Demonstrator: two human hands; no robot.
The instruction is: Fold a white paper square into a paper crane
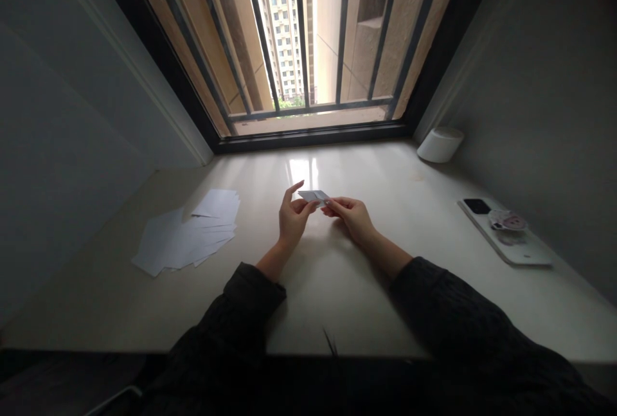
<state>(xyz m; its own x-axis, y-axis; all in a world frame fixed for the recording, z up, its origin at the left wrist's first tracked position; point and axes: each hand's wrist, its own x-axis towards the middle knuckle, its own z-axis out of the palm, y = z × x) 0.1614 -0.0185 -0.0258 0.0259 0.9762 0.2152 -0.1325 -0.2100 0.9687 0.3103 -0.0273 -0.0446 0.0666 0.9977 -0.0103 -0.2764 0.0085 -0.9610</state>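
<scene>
A small folded piece of white paper (312, 195) is held up over the middle of the sill, between my two hands. My left hand (292, 215) pinches its left and lower edge with the thumb, while the index finger sticks up free of it. My right hand (354, 215) grips the right corner between thumb and fingertips. Both hands are closed on the paper, and some fingers are hidden behind it. To the left lies a spread pile of loose white paper sheets (187, 236), apart from my hands.
The pale glossy windowsill (328, 300) carries everything. On the right lies a white phone (506, 236) with a decorated grip on its back. A white cylindrical object (440, 144) stands in the far right corner. Ahead is a barred window (308, 139) with a dark frame; walls flank both sides.
</scene>
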